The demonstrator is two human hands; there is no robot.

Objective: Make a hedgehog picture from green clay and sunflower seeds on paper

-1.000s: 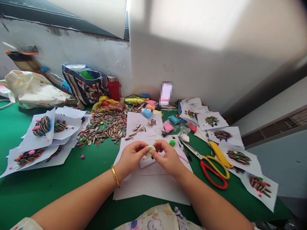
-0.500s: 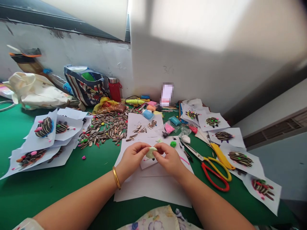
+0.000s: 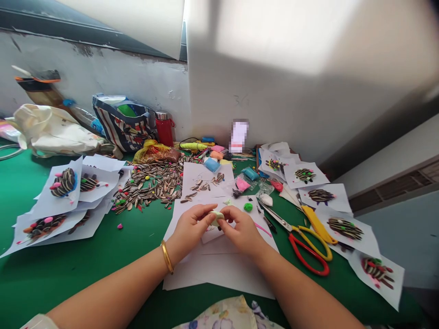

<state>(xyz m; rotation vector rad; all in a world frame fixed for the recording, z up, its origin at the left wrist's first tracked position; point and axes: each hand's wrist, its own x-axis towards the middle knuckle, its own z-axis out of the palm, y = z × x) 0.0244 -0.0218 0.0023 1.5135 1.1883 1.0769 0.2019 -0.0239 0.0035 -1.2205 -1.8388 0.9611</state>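
Between my fingertips is a pale green lump of modelling clay (image 3: 216, 217), partly covered by the fingers. My left hand (image 3: 194, 228) pinches it from the left, and a gold bangle circles that wrist. From the right, my right hand (image 3: 242, 228) pinches the same lump with thumb and forefinger. Below the hands lie white paper sheets (image 3: 219, 274). A small card (image 3: 210, 236) with a dark spot shows partly under the fingers. Just beyond my right hand sits a bright green clay ball (image 3: 248, 207), and a pink clay strip (image 3: 264, 230) lies beside that hand.
Scissors (image 3: 308, 249) and a yellow cutter (image 3: 317, 224) lie to the right. Sunflower seeds (image 3: 154, 183) are heaped at the back left. Finished seed pictures lie on both sides (image 3: 63, 185). A bag (image 3: 125, 123) and red flask (image 3: 164, 128) stand by the wall.
Both hands stay at the same spot, with small finger shifts around the clay; the lump looks slightly more covered. The view has moved very slightly.
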